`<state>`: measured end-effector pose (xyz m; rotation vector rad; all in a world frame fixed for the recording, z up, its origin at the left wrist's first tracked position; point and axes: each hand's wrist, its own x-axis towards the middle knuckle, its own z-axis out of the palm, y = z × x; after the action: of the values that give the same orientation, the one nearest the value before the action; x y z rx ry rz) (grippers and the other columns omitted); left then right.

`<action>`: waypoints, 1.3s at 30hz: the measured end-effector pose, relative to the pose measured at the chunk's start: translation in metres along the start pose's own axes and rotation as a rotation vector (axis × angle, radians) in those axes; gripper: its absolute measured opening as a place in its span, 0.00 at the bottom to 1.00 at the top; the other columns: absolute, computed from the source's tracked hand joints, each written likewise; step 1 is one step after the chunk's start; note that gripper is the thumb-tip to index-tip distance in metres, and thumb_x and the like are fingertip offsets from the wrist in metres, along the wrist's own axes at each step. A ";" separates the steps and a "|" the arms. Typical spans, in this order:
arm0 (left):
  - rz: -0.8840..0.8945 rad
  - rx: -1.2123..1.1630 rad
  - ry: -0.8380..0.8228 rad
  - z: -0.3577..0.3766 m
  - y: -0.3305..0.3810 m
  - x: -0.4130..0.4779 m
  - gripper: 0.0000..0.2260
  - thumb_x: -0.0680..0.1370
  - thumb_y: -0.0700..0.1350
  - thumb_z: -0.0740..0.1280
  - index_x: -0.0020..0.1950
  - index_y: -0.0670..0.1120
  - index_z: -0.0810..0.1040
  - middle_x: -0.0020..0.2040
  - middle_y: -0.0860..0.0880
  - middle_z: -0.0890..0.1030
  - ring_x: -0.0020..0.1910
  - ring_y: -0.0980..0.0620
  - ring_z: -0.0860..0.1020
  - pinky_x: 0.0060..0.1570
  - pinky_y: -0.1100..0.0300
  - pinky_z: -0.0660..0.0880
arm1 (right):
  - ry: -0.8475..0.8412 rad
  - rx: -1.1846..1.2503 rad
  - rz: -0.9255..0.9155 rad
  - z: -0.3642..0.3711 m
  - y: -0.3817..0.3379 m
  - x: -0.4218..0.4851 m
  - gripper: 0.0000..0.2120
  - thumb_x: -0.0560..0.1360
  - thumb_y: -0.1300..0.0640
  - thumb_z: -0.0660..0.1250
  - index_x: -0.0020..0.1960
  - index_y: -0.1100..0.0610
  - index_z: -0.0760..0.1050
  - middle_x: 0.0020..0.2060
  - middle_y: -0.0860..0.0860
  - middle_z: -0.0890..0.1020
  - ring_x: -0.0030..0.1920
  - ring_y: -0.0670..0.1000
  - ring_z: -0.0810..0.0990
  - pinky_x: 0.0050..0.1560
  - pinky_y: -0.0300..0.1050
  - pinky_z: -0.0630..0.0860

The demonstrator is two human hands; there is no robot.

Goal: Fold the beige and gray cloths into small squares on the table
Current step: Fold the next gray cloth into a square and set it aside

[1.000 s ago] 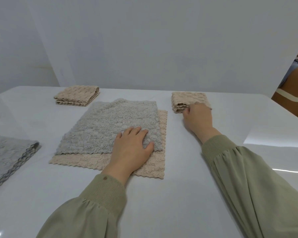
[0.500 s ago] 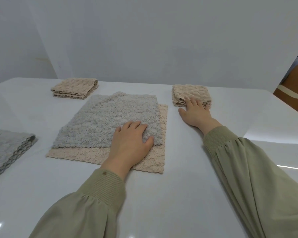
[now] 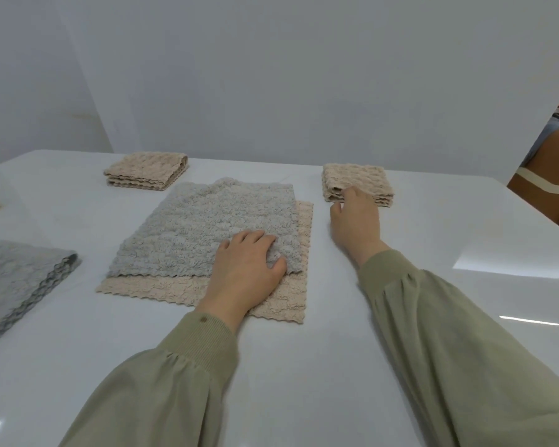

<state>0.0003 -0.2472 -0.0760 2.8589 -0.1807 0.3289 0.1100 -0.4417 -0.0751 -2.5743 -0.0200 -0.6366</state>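
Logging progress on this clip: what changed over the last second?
The right hand drew back from the folded beige cloth; its fingers, flat on the near edge half a second ago, now curl with only the tips touching it. The left hand stays pressed on the gray cloth, which lies unmoved on the spread beige cloth.

Plain indoor room, kind not determinable. Bare white wall; glossy white tabletop reflecting light; folded cloths laid out apart, as in a staged work area.
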 end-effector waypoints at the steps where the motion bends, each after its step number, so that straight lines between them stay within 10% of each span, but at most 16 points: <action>1: -0.001 -0.011 0.001 -0.001 0.001 0.000 0.23 0.78 0.58 0.55 0.72 0.52 0.66 0.72 0.53 0.67 0.72 0.52 0.61 0.72 0.50 0.57 | 0.018 0.119 0.018 -0.001 -0.010 -0.009 0.15 0.78 0.58 0.54 0.60 0.63 0.72 0.58 0.58 0.76 0.60 0.58 0.71 0.61 0.48 0.65; 8: -0.088 -0.253 0.247 -0.015 0.000 -0.011 0.10 0.78 0.43 0.60 0.52 0.46 0.81 0.49 0.51 0.82 0.50 0.52 0.76 0.49 0.62 0.69 | -0.062 0.456 0.055 -0.013 -0.061 -0.068 0.14 0.78 0.61 0.56 0.62 0.59 0.73 0.60 0.53 0.76 0.62 0.51 0.71 0.57 0.38 0.63; 19: 0.003 -0.168 0.124 -0.021 -0.034 -0.044 0.14 0.75 0.42 0.65 0.60 0.47 0.78 0.57 0.50 0.79 0.59 0.50 0.71 0.58 0.60 0.66 | -0.309 0.143 -0.368 -0.018 -0.071 -0.115 0.21 0.71 0.51 0.70 0.61 0.58 0.75 0.59 0.53 0.76 0.62 0.53 0.70 0.64 0.44 0.65; 39: -0.160 -0.077 0.164 -0.053 -0.114 -0.053 0.11 0.76 0.42 0.67 0.58 0.48 0.80 0.56 0.50 0.80 0.57 0.49 0.74 0.54 0.58 0.69 | -0.198 -0.025 -0.292 -0.020 -0.068 -0.105 0.10 0.72 0.52 0.67 0.51 0.56 0.80 0.48 0.52 0.81 0.52 0.56 0.75 0.53 0.51 0.71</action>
<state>-0.0445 -0.1192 -0.0663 2.7327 0.0649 0.5088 -0.0011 -0.3805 -0.0758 -2.6721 -0.4630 -0.4823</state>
